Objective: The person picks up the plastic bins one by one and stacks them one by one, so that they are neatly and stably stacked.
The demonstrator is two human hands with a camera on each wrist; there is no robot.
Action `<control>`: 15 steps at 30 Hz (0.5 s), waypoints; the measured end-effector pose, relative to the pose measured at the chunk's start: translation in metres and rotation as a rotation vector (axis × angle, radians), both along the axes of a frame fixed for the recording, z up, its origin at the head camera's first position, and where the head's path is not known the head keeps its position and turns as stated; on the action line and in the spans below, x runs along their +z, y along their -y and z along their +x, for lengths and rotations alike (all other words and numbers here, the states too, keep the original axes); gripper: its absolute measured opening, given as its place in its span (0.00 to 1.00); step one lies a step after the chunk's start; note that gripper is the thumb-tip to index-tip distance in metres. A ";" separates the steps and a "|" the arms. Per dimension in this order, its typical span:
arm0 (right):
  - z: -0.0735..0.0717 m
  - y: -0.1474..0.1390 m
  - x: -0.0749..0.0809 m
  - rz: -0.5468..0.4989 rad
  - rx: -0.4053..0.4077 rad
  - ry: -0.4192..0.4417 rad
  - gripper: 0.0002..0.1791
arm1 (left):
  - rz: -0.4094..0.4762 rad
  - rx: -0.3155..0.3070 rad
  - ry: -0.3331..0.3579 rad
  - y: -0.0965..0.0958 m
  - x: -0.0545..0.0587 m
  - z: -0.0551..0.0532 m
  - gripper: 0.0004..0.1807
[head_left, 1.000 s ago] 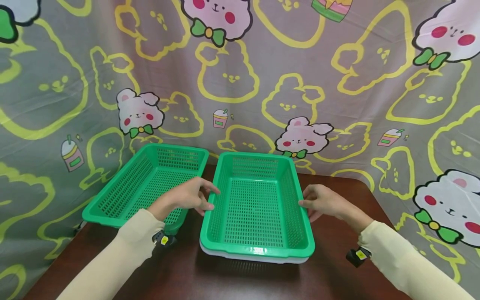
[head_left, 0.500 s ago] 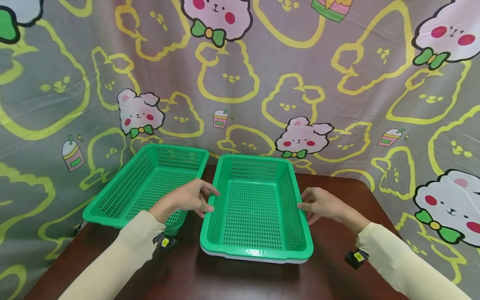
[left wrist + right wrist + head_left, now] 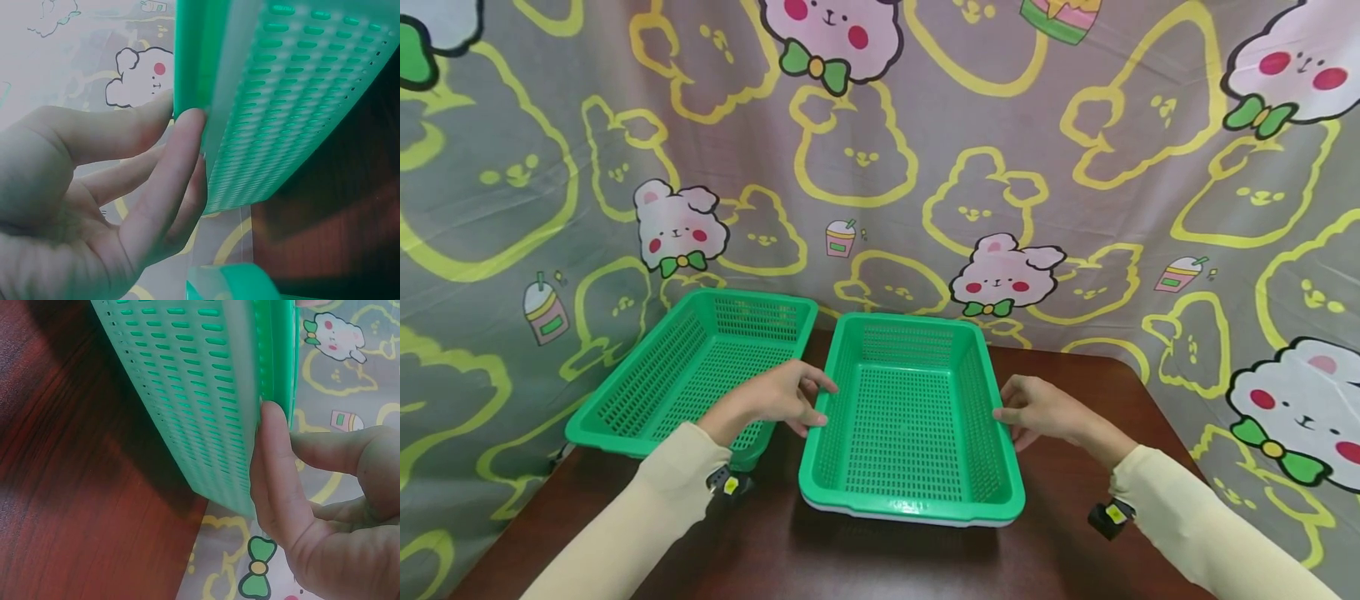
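Observation:
A green plastic basket (image 3: 913, 505) with slotted walls sits nested inside a white basket (image 3: 206, 394), whose rim peeks out beneath the green one at the front. My left hand (image 3: 784, 395) pinches the left rim, thumb on top and fingers curled under the edge. On the opposite side my right hand (image 3: 1043, 408) grips the right rim in the same way. Both wrist views show fingertips pressed under the rims, against the outer wall. The green basket holds nothing inside.
A second green basket (image 3: 617, 446) stands tilted at the table's left, close beside my left hand. The dark wooden table (image 3: 1075, 517) runs back to a grey curtain (image 3: 880, 125) printed with rabbits, which hangs right behind the baskets.
The nested baskets have shifted slightly toward me at their far end, and my right hand has moved a little left and down with them. The second basket stays put.

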State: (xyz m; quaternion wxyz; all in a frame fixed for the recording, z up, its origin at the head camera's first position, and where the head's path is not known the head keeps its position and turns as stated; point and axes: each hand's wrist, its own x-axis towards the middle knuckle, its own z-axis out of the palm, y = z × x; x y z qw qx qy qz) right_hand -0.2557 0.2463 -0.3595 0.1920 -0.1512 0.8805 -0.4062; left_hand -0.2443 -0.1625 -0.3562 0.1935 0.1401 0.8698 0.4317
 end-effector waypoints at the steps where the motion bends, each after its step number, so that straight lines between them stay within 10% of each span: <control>1: 0.000 0.000 0.000 0.001 -0.001 -0.001 0.18 | 0.000 0.001 0.001 0.000 0.000 0.000 0.28; 15: -0.001 0.000 -0.002 0.016 -0.015 -0.004 0.19 | 0.020 -0.008 0.005 0.000 -0.002 -0.001 0.29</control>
